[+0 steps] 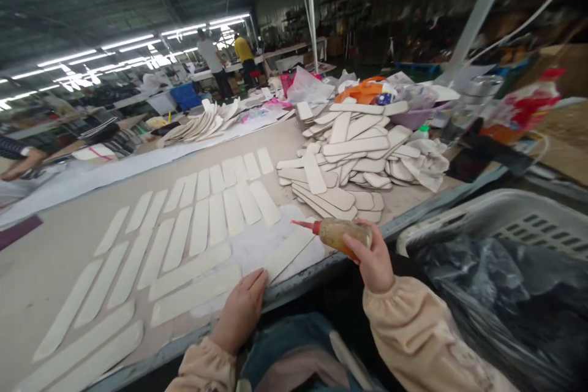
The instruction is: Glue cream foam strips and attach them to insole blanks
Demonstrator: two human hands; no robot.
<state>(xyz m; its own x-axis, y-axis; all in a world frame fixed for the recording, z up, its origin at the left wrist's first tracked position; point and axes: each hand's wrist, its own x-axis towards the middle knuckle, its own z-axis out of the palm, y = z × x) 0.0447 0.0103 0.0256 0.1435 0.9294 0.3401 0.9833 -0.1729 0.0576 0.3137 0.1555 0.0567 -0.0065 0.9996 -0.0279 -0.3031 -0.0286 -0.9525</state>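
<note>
My right hand [376, 260] is wrapped around a squeeze bottle [340, 234] of yellowish liquid, which looks like a glue bottle. Its red pointed nozzle [303, 225] points left, over the far end of a pale flat strip [289, 251]. That strip lies on a white sheet [257, 242] at the table's near edge. At the strip's near end is my left hand [243, 309], fingers together and fingertips on it; the thumb is hidden. Left of it, similar pale strips [124, 275] are laid out in rows, with two crosswise strips [197, 294] closest to the hand.
A heap of dark-edged pads [353, 147] covers the table's far right, with plastic bags [307, 86] behind. A white plastic basket [496, 208] holding dark plastic [505, 300] stands on my right. Slanting metal posts [482, 9] rise beyond. A person's arm [21, 165] shows far left.
</note>
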